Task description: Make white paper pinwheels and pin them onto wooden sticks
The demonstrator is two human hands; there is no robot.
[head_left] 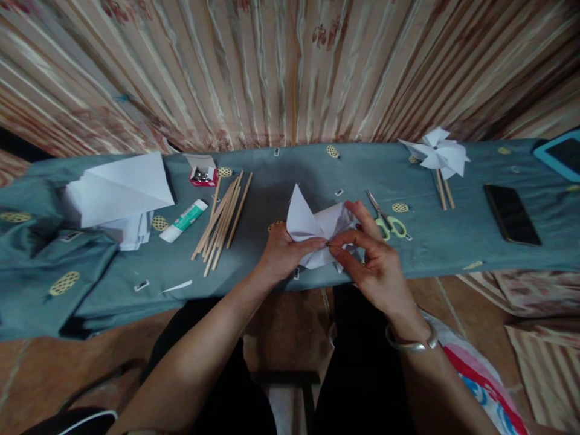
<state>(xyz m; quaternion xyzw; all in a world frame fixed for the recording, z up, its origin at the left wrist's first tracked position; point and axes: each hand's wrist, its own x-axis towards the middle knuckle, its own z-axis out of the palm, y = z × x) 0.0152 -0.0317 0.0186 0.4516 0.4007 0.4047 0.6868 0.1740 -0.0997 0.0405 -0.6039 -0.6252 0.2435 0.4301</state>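
A white paper pinwheel (299, 216) with folded blades is held up over the near edge of the cloth-covered table. My left hand (283, 251) grips it from the left, thumb pressed near its centre. At that centre my right hand (374, 257) pinches a small dark pin (328, 244) between thumb and forefinger; its other fingers rest by the paper's right side. Just right of my right hand lie scissors with light green handles (390, 226). Two finished-looking white pinwheels (438, 154) on wooden sticks (441, 192) lie farther right, overlapping.
Several wooden sticks (224, 223) lie left of my hands, beside a green-and-white glue tube (185, 220) and a small red box (203, 175) of metal pins. White paper sheets (124, 190) are stacked far left. A phone (512, 214) and a blue-framed device (562, 154) lie right.
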